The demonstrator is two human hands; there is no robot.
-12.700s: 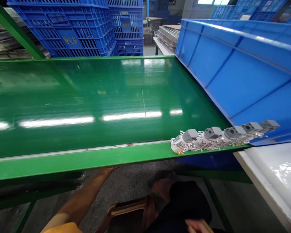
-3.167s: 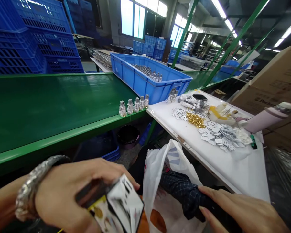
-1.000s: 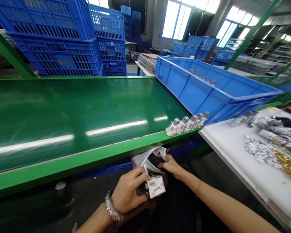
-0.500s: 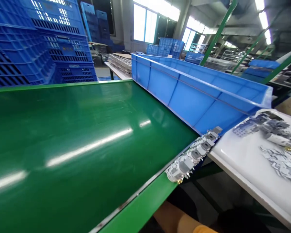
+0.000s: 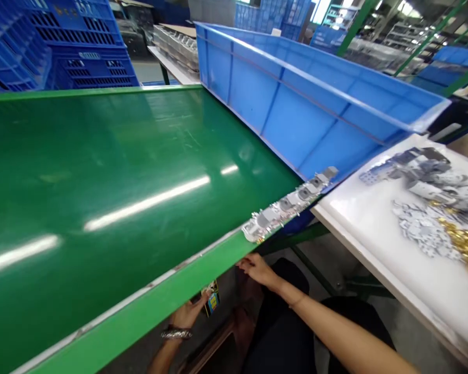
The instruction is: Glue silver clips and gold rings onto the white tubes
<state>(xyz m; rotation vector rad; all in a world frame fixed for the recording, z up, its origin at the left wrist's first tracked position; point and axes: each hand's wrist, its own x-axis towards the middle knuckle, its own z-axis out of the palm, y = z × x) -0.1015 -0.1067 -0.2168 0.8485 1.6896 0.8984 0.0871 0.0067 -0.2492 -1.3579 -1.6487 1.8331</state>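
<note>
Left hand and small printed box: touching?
Touching. The head view shows the left hand holding the small printed box, its thumb lying against the box with no gap visible.

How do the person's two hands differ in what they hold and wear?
The left hand grips a small printed box, while the right hand shows no clear object in its fingers. The left wrist wears a chunky silvery bracelet; the right has only a thin band. Both hands are ungloved and appear beside the green rail.
</note>
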